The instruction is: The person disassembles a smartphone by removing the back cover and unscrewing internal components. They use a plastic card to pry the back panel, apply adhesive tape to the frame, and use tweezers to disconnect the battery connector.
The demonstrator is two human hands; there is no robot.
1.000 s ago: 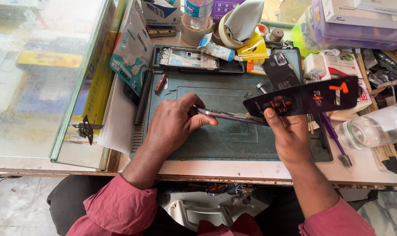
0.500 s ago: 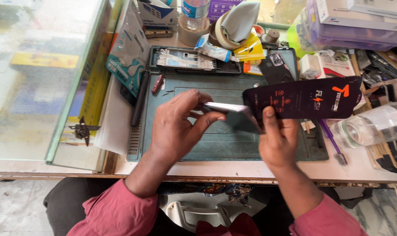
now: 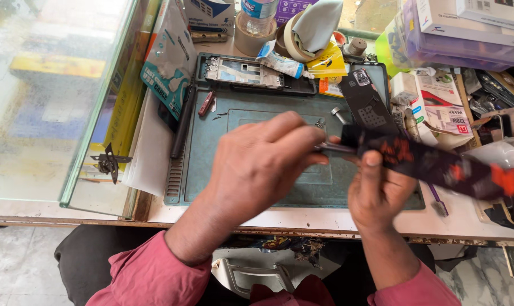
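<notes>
My right hand [image 3: 376, 190] grips a flat black packet [image 3: 438, 164] with orange markings, held over the right side of the teal work mat [image 3: 257, 122]. My left hand [image 3: 262, 161] pinches a thin flat sheet [image 3: 331, 148] that sticks out of the packet's left end. Both hands and the packet are blurred by motion. A dark phone back cover [image 3: 365, 96] lies on the mat's far right corner. A bare phone frame [image 3: 242, 72] sits in the tray strip along the mat's far edge.
A glass counter top [image 3: 47, 96] fills the left side. Tape rolls [image 3: 256, 35], a cloth, a yellow pouch [image 3: 326, 63] and stacked boxes [image 3: 461, 31] crowd the far edge. A purple-handled tool [image 3: 438, 201] lies at the mat's right. A red tool [image 3: 206, 103] and a black pen lie at its left.
Both hands have come closer to the camera and lower. The black packet has tipped from nearly level to slanting down to the right, and the left hand has closed in on its end.
</notes>
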